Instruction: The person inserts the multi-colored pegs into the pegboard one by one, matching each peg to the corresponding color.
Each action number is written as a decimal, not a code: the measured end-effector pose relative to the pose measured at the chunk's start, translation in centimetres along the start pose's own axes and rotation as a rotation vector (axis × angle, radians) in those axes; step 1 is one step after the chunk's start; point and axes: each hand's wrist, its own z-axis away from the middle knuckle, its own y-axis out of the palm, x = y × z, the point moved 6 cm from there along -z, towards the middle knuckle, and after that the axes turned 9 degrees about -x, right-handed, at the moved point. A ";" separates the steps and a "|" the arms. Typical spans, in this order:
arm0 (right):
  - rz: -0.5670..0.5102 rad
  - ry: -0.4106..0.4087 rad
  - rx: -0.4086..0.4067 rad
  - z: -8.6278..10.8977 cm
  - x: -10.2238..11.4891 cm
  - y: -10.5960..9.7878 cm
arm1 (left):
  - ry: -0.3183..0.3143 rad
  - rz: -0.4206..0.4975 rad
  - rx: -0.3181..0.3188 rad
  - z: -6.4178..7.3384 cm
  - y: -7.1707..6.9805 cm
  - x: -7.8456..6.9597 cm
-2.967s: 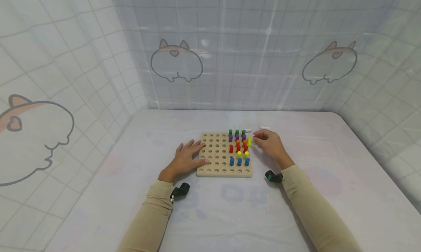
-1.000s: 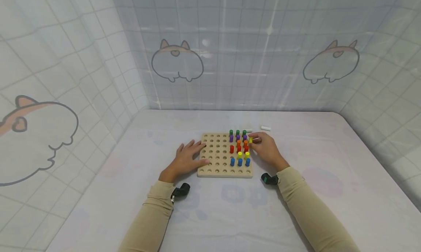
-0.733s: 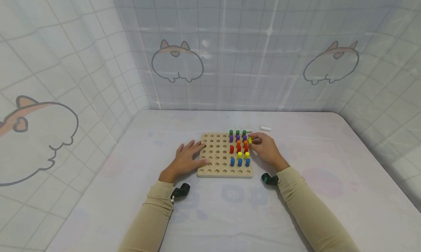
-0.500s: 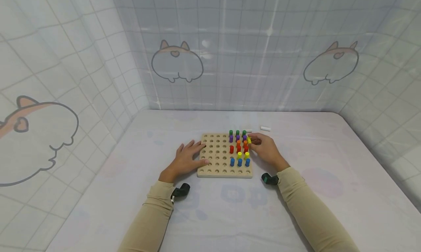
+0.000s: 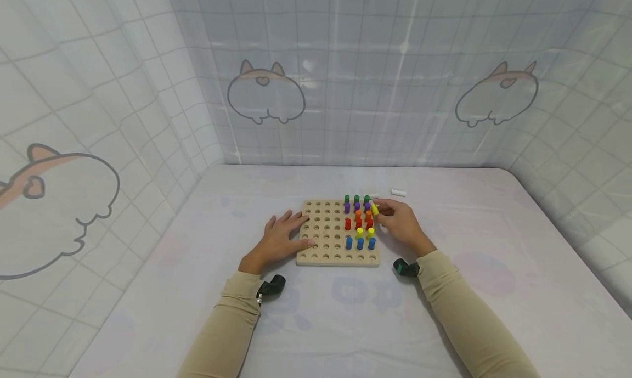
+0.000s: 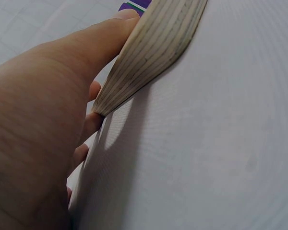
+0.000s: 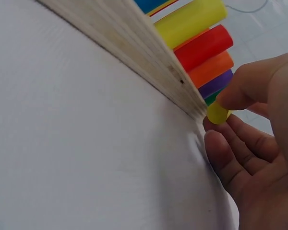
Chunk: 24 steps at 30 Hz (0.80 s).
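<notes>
A wooden pegboard (image 5: 337, 264) with rows of round holes lies on the table. My left hand (image 5: 278, 240) rests on its left edge, fingers spread and thumb on top; the left wrist view shows the thumb over the board's side (image 6: 149, 52). Between thumb and fingertips, my right hand (image 5: 401, 221) pinches a yellow peg (image 5: 375, 209), tilted, just off the board's right edge. In the right wrist view this peg (image 7: 217, 114) shows its round end. Upright on the board's right side stand green, purple, orange (image 5: 368, 215), red (image 5: 348, 224), yellow (image 5: 360, 233) and blue (image 5: 360, 243) pegs.
One white peg (image 5: 398, 192) lies on the table behind my right hand. Another white peg (image 5: 373, 196) lies by the board's back right corner, partly hidden. Tile-patterned sheets (image 5: 375, 131) surround the table at the back and sides.
Three seconds ago the yellow peg was beside the board with my right hand just right of it. That hand moved left, took hold of the peg and changed its tilt. The left hand stayed put.
</notes>
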 end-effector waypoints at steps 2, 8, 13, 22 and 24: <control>-0.053 0.008 0.003 0.1 0.1 -0.1 | 0.001 0.001 0.000 0.0 0.0 0.0; -0.184 0.042 -0.013 0.2 0.4 -0.6 | 0.008 0.016 -0.006 0.0 0.0 0.1; -0.252 0.063 -0.028 0.3 0.7 -0.9 | 0.009 0.020 -0.006 0.1 0.0 0.1; -0.371 0.026 -0.020 0.7 1.9 -1.1 | 0.012 0.024 -0.006 0.3 -0.1 -0.3; -0.372 0.014 -0.006 0.8 2.1 -1.1 | 0.016 0.025 -0.005 0.3 -0.2 -0.4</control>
